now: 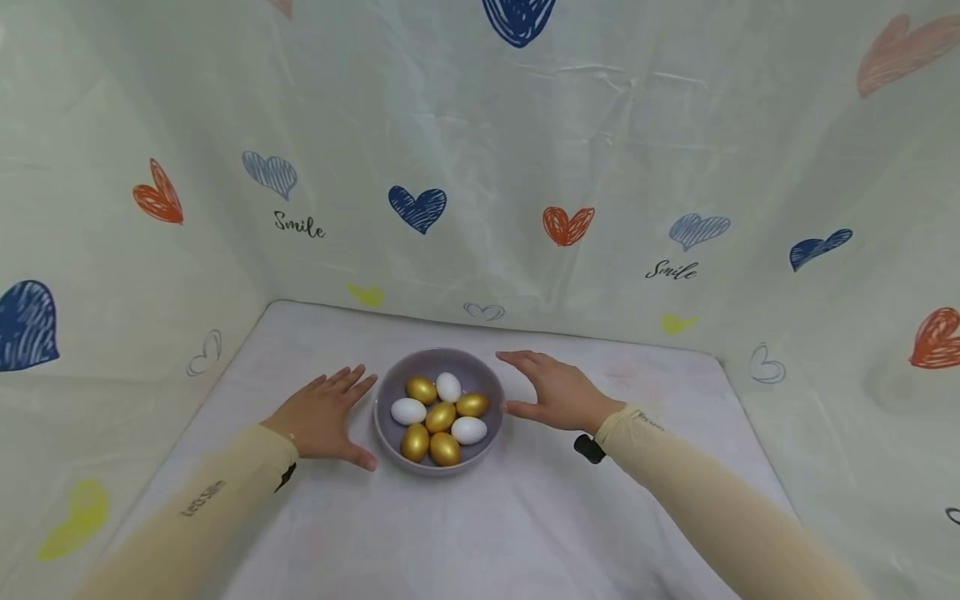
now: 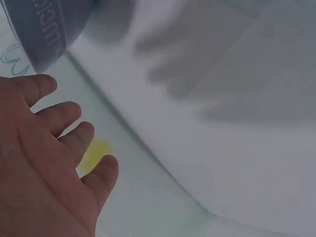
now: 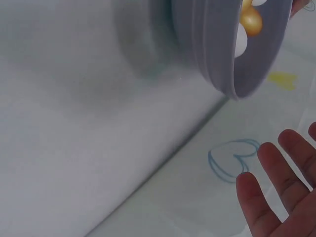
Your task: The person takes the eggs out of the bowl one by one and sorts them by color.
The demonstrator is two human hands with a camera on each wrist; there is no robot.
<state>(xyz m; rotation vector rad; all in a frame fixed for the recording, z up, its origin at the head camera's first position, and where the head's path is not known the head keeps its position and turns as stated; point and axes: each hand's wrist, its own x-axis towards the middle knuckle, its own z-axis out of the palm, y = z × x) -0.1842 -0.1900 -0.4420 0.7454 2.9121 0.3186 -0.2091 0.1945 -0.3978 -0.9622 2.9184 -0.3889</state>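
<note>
Head view: left hand, right hand flank bowl.

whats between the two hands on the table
The grey bowl sits between the left hand and the right hand, holding gold eggs and white eggs; the head view shows this.

"Smile" twice on the heart-print backdrop; "Let's Slim" on the left sleeve.

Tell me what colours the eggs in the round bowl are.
Five gold and three white eggs in the grey-lilac bowl; head view shows it best.
</note>
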